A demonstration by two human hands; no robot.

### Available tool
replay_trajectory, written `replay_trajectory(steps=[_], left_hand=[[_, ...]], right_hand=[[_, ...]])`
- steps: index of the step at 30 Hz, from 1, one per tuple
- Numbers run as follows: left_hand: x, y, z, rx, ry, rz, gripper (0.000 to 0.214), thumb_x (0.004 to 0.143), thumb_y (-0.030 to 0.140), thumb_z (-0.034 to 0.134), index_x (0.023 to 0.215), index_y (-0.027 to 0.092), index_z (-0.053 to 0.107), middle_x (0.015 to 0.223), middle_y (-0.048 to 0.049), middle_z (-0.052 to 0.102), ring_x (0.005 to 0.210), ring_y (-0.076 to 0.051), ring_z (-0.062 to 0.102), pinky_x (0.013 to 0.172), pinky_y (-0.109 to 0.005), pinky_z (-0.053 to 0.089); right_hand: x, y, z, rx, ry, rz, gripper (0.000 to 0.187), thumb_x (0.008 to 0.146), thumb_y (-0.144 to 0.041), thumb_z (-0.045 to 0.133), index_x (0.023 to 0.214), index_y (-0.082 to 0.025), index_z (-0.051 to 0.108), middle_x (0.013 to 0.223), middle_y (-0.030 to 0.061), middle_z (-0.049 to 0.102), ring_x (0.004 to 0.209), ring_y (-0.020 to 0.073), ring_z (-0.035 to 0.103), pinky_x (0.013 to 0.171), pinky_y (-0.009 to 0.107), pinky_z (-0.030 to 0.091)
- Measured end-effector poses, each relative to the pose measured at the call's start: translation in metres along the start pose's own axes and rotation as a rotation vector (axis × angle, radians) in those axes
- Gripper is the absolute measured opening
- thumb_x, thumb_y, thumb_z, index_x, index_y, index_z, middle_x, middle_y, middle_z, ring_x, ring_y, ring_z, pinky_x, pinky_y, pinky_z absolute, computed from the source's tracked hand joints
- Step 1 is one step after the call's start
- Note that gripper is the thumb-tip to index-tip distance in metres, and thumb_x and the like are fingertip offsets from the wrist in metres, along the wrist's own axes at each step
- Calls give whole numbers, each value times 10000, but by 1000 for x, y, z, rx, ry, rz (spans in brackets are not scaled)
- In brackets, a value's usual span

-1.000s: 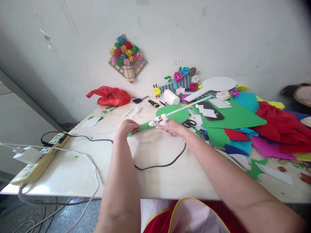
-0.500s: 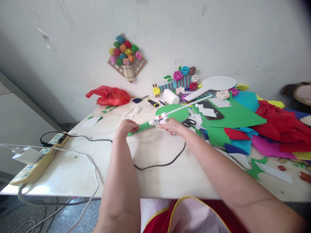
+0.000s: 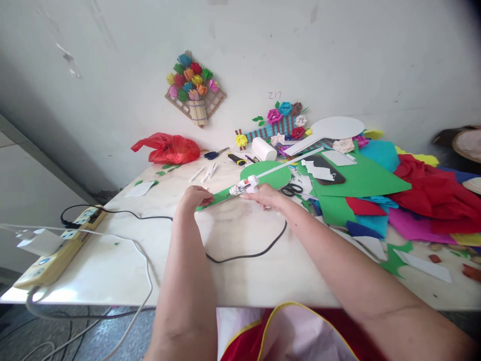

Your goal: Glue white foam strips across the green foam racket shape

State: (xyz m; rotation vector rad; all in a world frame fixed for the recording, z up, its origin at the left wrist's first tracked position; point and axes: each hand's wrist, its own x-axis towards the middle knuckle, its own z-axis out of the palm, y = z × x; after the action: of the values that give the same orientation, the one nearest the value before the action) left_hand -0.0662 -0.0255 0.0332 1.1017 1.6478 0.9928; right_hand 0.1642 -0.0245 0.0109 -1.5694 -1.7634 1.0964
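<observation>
A green paddle-shaped foam cutout [image 3: 267, 175] lies on the white table [image 3: 240, 265], its handle pointing towards me and to the left. My left hand [image 3: 194, 196] presses down on the end of that handle with the fingers curled. My right hand [image 3: 263, 195] is closed round a white glue gun [image 3: 244, 187] whose tip rests on the green handle. A long white glue stick [image 3: 291, 163] sticks out of the back of the gun. The gun's black cord [image 3: 248, 254] loops across the table.
Coloured paper and foam sheets [image 3: 379, 195] are piled at the right, with black scissors [image 3: 292, 189] beside them. A red plastic bag [image 3: 169, 148], blue scissors [image 3: 215, 153] and a white roll [image 3: 263, 149] sit at the back. A power strip [image 3: 60, 245] lies at the left edge.
</observation>
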Motion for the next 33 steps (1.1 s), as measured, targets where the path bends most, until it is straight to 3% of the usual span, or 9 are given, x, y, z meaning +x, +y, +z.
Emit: replay_trajectory(steps=[33], left_hand=[[3,0,1,37,1,4,174,479,88,702,510,140,539,525,-40,626,541,-151,604,601,-263,503]], right_hand=[[-1,-2,-5,-96,2,-22,385,607,-507,652,620,-159,486,425,-43,408,340,64,368,318,197,320]])
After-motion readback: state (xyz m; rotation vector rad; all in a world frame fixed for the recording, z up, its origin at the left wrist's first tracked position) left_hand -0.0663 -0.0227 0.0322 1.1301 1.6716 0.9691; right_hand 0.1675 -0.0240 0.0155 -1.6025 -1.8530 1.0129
